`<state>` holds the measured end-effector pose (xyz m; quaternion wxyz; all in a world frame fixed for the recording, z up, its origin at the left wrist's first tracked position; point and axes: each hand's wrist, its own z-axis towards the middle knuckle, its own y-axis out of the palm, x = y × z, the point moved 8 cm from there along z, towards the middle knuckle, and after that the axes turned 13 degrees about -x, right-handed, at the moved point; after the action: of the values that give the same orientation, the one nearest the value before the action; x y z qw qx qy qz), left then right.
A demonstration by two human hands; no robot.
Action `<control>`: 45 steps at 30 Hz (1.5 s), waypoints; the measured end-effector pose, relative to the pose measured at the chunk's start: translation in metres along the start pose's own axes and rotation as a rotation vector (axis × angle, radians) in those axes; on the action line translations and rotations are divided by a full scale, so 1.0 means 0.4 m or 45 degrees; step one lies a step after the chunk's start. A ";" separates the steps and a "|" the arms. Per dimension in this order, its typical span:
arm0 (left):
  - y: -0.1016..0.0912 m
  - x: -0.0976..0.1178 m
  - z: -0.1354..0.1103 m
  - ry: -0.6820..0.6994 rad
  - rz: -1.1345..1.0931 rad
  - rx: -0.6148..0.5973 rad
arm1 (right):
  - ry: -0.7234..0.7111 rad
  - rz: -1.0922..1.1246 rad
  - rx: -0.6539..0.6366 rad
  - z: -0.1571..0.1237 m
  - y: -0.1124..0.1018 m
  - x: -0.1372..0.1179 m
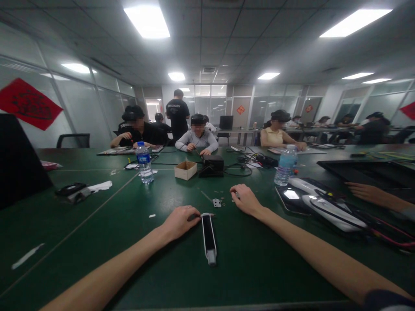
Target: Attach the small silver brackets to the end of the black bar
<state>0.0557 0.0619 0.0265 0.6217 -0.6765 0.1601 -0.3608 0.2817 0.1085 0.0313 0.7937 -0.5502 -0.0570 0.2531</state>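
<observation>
A slim, pen-shaped white device (209,237) with a black face and a grey tip lies on the green table, tip towards me. My left hand (181,222) is closed at its far end, with thumb and fingertips on its upper left corner. A small metal piece (211,214) sticks out beside that end. My right hand (247,199) rests farther off to the right, its fingers curled down to the tabletop. Whatever is under those fingertips is too small to make out. Between the hands lie a small metal plate (217,202) and several tiny parts (223,201).
Beyond my hands stand an open cardboard box (186,171), a black box (211,166) and a water bottle (144,163). Another bottle (285,166) and white-and-black equipment (330,209) are on the right, near another person's hand (372,192). Several people sit across the table.
</observation>
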 end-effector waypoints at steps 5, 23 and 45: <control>-0.004 0.008 -0.004 0.002 0.053 -0.016 | -0.061 -0.064 -0.171 -0.002 0.031 -0.014; -0.002 0.021 -0.006 0.031 0.158 -0.024 | -0.127 -0.217 -0.400 0.013 0.066 -0.073; -0.041 0.050 -0.035 0.125 0.153 0.278 | -0.260 0.413 -0.161 -0.033 0.009 -0.199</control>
<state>0.0562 0.0414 0.0474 0.7035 -0.5756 0.1903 -0.3709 0.2166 0.0614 0.0379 0.6964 -0.5724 -0.0637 0.4282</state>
